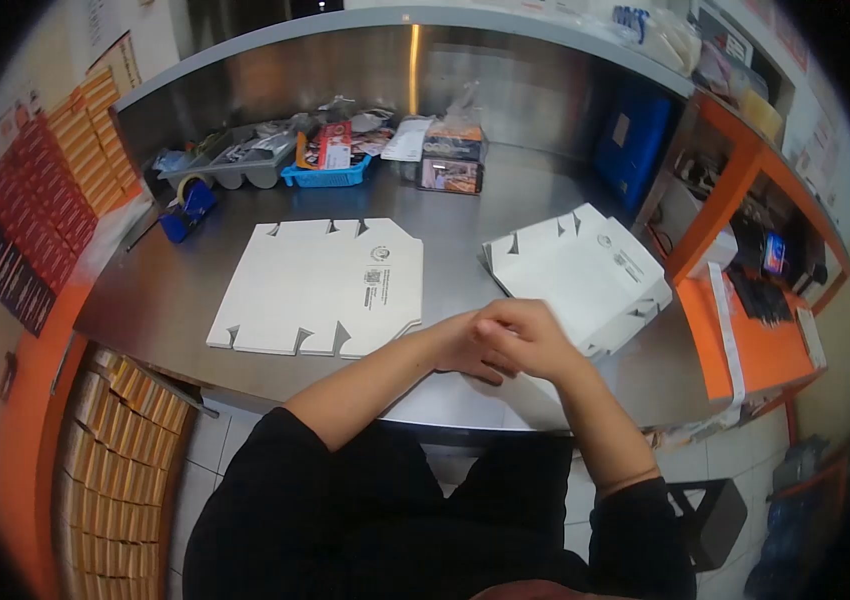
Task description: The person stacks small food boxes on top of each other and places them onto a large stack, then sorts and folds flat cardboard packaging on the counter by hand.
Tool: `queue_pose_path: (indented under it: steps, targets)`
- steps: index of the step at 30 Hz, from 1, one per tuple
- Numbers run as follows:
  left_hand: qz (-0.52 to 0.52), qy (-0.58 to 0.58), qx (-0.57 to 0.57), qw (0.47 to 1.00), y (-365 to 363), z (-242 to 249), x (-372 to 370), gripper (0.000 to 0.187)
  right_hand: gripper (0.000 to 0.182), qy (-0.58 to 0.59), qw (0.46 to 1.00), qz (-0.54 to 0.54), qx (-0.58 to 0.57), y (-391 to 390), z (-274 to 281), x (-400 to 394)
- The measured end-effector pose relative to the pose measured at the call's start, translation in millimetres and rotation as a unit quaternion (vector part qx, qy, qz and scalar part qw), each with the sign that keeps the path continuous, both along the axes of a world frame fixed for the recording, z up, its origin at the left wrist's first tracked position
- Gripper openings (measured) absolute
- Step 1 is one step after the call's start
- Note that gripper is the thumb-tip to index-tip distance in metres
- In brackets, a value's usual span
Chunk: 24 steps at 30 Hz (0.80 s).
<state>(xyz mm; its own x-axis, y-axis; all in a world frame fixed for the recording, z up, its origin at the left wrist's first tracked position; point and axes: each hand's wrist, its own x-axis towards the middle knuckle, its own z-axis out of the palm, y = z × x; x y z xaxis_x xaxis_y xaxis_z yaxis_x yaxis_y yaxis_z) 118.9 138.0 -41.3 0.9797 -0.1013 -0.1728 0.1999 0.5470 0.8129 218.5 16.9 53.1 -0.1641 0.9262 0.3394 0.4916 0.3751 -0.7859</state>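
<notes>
My left hand [467, 348] is over the front part of the metal table, its fingers apart and pointing down to the right. My right hand [525, 338] lies across it, with the fingers curled against the back of the left hand. To the left is a flat stack of white die-cut cardboard sheets [320, 285] with black print. Behind and right of my hands lies a second white cardboard stack [575, 265], turned at an angle, its sheets unevenly aligned.
At the back stand a gray tray [245, 160], a blue basket [327, 176] of packets and a phone [451, 176] propped upright. A blue tape dispenser [186, 210] is at the left, a blue bin [633, 140] and an orange shelf [755, 335] at the right.
</notes>
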Motion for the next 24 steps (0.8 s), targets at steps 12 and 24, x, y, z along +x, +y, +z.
queue_pose_path:
  steps: [12,24]
  targets:
    - [0.003,0.034,0.029,0.999,-4,7,3,0.048,0.042,0.133,0.737,0.175,0.639,-105,103,7]
    - [-0.032,0.032,0.034,0.998,3,8,1,0.051,0.021,0.039,0.738,0.092,0.667,-70,99,15]
